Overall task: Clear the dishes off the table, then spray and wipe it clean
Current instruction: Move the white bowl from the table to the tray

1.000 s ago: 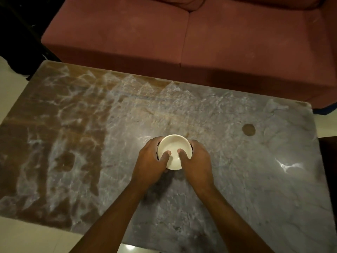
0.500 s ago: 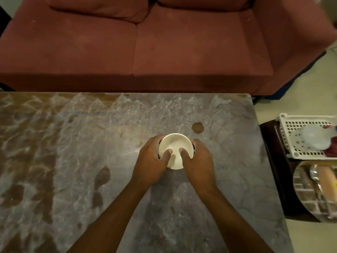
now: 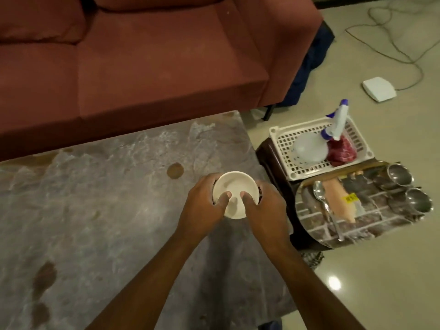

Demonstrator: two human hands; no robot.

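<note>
left hand (image 3: 202, 208) and right hand (image 3: 265, 209) both grip white bowl (image 3: 234, 190), thumbs inside rim, above marble worktop (image 3: 107, 198).

You're holding the little white bowl (image 3: 234, 190) upright over the stained marble table (image 3: 107, 198), near its right end.

A dark red sofa (image 3: 142, 67) runs along the far edge of the marble table (image 3: 95, 210). To the right, the glossy cream floor (image 3: 381, 294) reflects a lamp. A thin cable (image 3: 421, 75) trails to a flat white box (image 3: 379, 88).
</note>
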